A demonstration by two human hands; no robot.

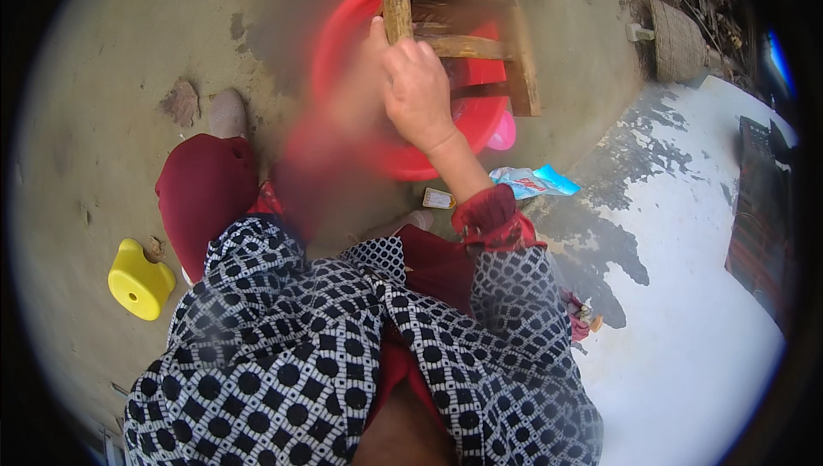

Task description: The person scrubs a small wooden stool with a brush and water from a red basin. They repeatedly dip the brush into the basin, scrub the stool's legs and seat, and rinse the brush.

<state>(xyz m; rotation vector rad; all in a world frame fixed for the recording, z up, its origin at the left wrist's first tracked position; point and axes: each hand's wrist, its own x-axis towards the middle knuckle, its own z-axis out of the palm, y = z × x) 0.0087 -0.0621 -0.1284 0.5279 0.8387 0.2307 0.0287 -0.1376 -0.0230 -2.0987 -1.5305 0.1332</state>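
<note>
A small wooden stool [472, 47] is tipped on its side over a red plastic basin [418, 171] on the ground before me. My left hand [378, 30] is at the stool's near left leg, a digit laid along the wood; a smear on the lens blurs the rest of that hand and its forearm. Against the lower end of the same leg, my right hand [419, 94] has its fingers curled. Whatever lies under those fingers is hidden. Part of the basin's inside shows between the rungs. A pink plastic item [503, 130] sticks out beside the basin's right rim.
A white and blue plastic packet [535, 181] and a small yellow-edged item [439, 198] lie near the basin. At left stands a yellow plastic stool [143, 281], with a dry leaf [180, 101] farther up. A peeling white surface [681, 260] and a woven basket [678, 41] are at right.
</note>
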